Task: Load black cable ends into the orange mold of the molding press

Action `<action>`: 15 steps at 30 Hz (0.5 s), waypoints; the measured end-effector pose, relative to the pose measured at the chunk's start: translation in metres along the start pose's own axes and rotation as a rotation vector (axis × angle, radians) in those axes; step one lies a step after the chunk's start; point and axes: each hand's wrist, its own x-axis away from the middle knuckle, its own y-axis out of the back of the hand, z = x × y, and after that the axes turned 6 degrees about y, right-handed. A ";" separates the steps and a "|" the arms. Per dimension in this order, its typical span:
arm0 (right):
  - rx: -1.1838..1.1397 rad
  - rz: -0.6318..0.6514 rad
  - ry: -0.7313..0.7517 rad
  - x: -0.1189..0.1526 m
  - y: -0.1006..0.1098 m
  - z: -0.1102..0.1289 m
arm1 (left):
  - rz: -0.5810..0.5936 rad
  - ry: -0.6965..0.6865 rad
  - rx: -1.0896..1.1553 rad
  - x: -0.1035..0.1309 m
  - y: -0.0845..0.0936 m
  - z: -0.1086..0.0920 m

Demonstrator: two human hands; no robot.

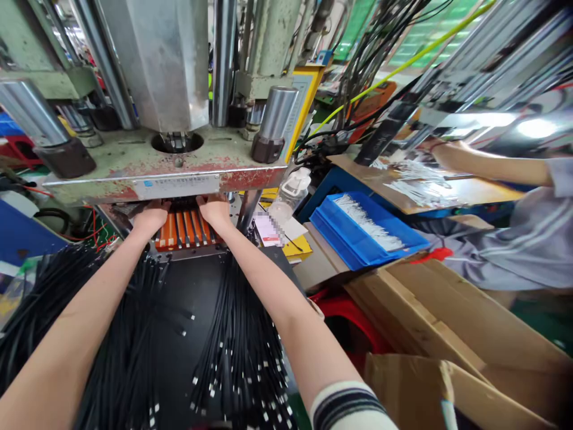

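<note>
1. As the heavy plate point(179, 168) of a press spans the upper left of the frame, a person reaches both bare arms toward the space below its front edge.
2. An orange fixture point(165, 236), just left of center, sits under that edge, with what appear to be black cables point(190, 230) lying side by side across it.
3. The step in hand looks to be loading or settling the cables in the fixture; the next move would call for each to lie straight, and for both hands to be clear before the plate moves.
4. The left hand point(154, 216) is at the fixture's far left corner, its grip bent inward; the fingertips are hidden, so how widely they are spread, and whether they hold anything, is impossible to say.
5. The right hand point(213, 209) mirrors it at the far right corner, knuckles up, fingertips lost beneath the plate; its grip, too, cannot be judged.
6. Loose black cables lie across the dark worktop point(185, 304) in a left bundle point(120, 334) at lower left and a right bundle point(244, 334) at lower center, many with pale ends.
7. At right, a co-worker's arm point(496, 164) extends over another worktop point(358, 173).
</note>
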 end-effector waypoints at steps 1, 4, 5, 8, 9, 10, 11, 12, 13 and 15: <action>-0.037 -0.021 0.001 0.002 0.001 0.001 | -0.006 0.004 0.003 0.005 0.001 -0.004; -0.236 -0.122 0.036 0.009 0.004 0.006 | 0.118 0.054 0.238 0.022 0.003 -0.022; -0.341 -0.150 0.063 0.012 0.005 0.008 | 0.231 0.090 0.408 0.028 0.003 -0.028; -0.661 -0.115 0.098 0.021 0.010 0.006 | 0.578 0.203 0.927 0.046 0.001 -0.046; -0.700 -0.110 0.064 0.025 0.013 0.003 | 0.633 0.247 1.031 0.053 0.000 -0.050; -0.681 -0.128 0.019 0.029 0.016 0.000 | 0.648 0.291 1.096 0.060 -0.001 -0.053; -0.617 -0.159 -0.019 0.033 0.020 -0.004 | 0.639 0.335 1.130 0.068 -0.001 -0.056; -0.539 -0.175 -0.031 0.038 0.024 -0.007 | 0.635 0.358 1.145 0.076 -0.001 -0.057; -0.473 -0.164 -0.013 0.043 0.028 -0.009 | 0.650 0.345 1.154 0.084 0.000 -0.056; -0.428 -0.057 0.087 0.052 0.034 -0.010 | 0.749 0.211 1.136 0.097 0.003 -0.051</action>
